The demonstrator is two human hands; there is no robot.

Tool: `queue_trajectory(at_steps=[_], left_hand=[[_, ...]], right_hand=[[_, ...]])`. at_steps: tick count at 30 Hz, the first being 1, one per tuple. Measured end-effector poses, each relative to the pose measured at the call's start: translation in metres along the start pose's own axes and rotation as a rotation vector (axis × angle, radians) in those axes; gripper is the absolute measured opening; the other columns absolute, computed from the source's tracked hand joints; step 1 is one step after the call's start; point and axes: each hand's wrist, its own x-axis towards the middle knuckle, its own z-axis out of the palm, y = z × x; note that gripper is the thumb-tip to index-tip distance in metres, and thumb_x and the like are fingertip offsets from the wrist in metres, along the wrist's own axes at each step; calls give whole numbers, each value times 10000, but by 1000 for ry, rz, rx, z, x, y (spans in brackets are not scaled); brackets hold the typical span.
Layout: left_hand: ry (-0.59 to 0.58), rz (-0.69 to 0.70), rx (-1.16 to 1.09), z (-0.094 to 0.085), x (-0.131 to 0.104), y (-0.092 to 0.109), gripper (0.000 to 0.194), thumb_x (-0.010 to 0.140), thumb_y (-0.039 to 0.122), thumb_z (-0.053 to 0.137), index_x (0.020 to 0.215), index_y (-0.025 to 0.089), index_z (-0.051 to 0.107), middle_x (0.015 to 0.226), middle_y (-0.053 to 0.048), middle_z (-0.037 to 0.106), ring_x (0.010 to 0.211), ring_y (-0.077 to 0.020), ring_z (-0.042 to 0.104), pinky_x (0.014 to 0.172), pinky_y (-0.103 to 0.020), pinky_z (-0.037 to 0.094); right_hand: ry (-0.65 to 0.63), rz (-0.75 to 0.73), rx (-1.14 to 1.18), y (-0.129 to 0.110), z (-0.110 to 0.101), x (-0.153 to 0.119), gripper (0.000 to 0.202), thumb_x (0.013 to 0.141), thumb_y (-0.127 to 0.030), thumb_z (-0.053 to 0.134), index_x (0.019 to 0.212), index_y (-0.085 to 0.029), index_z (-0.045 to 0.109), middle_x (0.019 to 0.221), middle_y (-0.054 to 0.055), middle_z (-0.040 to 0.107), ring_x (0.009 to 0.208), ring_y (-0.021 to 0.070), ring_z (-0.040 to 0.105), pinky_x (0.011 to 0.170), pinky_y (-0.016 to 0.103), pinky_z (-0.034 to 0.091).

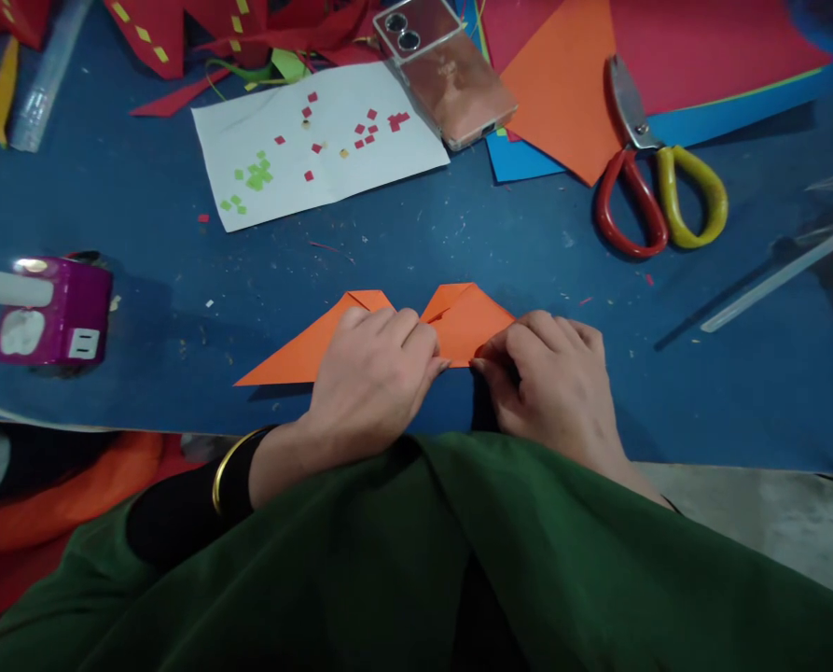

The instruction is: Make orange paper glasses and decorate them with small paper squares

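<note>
A folded piece of orange paper (462, 331) lies on the blue table close to its front edge. It has a long point at the left and two raised peaks with a notch between them. My left hand (378, 364) rests over the middle of the paper, its thumb and fingers closed on the lower edge. My right hand (556, 373) pinches the same lower edge a little further right, hiding the paper's right end. A small gap of paper shows between the two hands.
Scissors (640, 131) lie at the back right by orange, red and blue sheets. A phone (451, 84) overlaps a white sheet (262, 131) bearing small red and green bits. At left stands a purple block-shaped thing (59, 313). A glue stick (780, 275) juts in from the right.
</note>
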Motion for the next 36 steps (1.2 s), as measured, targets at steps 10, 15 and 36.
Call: queue_trajectory(at_steps=[10, 15, 36], left_hand=[[-81, -26, 59, -6, 11, 13, 284, 1000, 366, 540, 877, 138, 659, 838, -84, 653, 794, -256, 589, 690, -378, 338], [-113, -45, 20, -5, 14, 14, 278, 1004, 374, 548, 885, 143, 647, 872, -73, 661, 811, -240, 587, 696, -363, 333], [-100, -40, -94, -6, 16, 10, 255, 981, 357, 596, 824, 159, 632, 856, -64, 673, 779, -220, 589, 677, -358, 332]], right_hand=[[41, -77, -70, 2, 0, 0, 146, 925, -209, 532, 794, -185, 593, 816, 58, 615, 768, 215, 527, 786, 372, 341], [56, -74, 7, 8, -7, -2, 162, 940, -203, 565, 800, -188, 644, 814, 39, 638, 755, 188, 544, 848, 375, 335], [-19, -41, -82, 8, -4, 0, 145, 931, -206, 515, 800, -189, 573, 818, 60, 599, 765, 218, 494, 786, 373, 327]])
